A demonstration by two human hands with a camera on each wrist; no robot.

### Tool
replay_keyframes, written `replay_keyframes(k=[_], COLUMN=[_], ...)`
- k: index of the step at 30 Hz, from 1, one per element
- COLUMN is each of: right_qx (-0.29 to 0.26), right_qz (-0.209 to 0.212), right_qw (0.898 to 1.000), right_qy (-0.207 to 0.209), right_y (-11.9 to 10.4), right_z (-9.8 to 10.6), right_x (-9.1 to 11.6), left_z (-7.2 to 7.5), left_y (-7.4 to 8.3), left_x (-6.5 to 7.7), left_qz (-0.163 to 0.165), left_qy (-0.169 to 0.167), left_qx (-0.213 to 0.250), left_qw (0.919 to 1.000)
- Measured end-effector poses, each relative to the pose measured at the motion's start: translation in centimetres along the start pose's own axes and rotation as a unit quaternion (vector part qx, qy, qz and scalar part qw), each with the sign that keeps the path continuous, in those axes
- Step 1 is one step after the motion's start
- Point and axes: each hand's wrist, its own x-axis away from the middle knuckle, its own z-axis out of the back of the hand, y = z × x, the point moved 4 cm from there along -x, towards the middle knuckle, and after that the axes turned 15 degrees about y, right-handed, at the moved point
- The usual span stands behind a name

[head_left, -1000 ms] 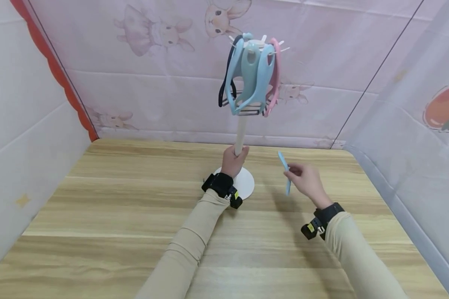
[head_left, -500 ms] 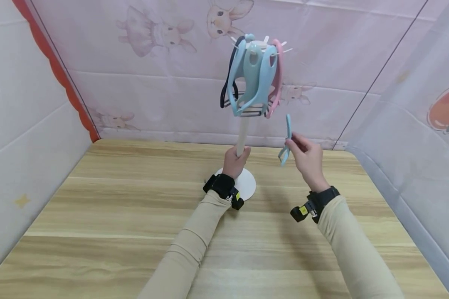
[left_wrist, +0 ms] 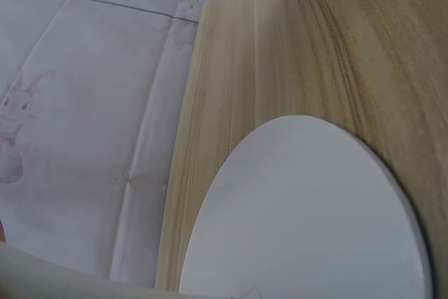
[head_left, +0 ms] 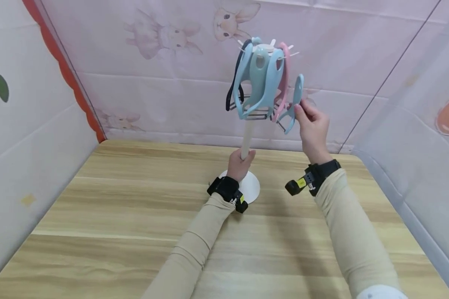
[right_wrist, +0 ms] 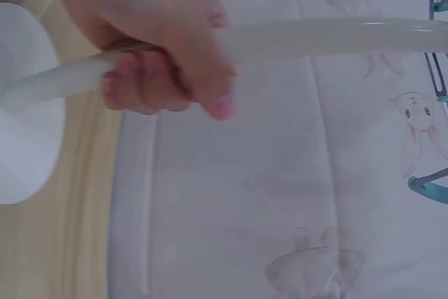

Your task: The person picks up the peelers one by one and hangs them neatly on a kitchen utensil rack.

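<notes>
My left hand (head_left: 240, 164) grips the white pole (head_left: 247, 139) of a stand just above its round white base (head_left: 250, 189). Up on the stand's spokes hang several Y-shaped peelers: a black one (head_left: 230, 93), light blue ones such as this peeler (head_left: 274, 79), and a pink one (head_left: 285, 68). To the right of the pink one, my right hand (head_left: 314, 132) pinches another light blue peeler (head_left: 298, 90) by its handle, blade end down. In the right wrist view the left hand (right_wrist: 164, 47) wraps the pole, and part of the held peeler (right_wrist: 430, 190) shows at the right edge.
The stand rests on a wood-grain table (head_left: 134, 199), near its back edge. Behind rises a pink rabbit-print backdrop (head_left: 172, 104), with pale side panels at left and right. Thin white spokes (head_left: 293, 53) stick out at the stand's top.
My right hand has risen from low over the table to beside the hanging peelers, turning the light blue peeler on the way. The left hand keeps its grip on the pole.
</notes>
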Motion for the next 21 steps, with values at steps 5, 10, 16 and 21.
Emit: replay_keyframes(k=[5,10,16,21], right_qx=[-0.02,-0.018,-0.03,-0.049], right_qz=[-0.003,-0.003,-0.001,-0.007], right_qw=[1.0,1.0,0.997,0.994], right_qy=[-0.007,-0.023,-0.074,-0.098], right_y=[-1.2,-2.0,-2.3,-2.3], right_z=[-1.0,-1.3,-2.6,-3.9], right_x=[-1.6,-3.4,-4.4,-4.4], left_z=[-0.3,-1.0,-1.3,-1.1], left_y=[0.0,-0.1,-0.1,0.0], left_x=[0.5,1.2,2.1,2.5], left_qz=[0.002,-0.003,0.007,0.008], left_qy=[-0.004,-0.02,-0.04,-0.038], left_qx=[0.005,0.006,0.008,-0.003], left_qw=[1.0,0.9998,0.9991,0.9992])
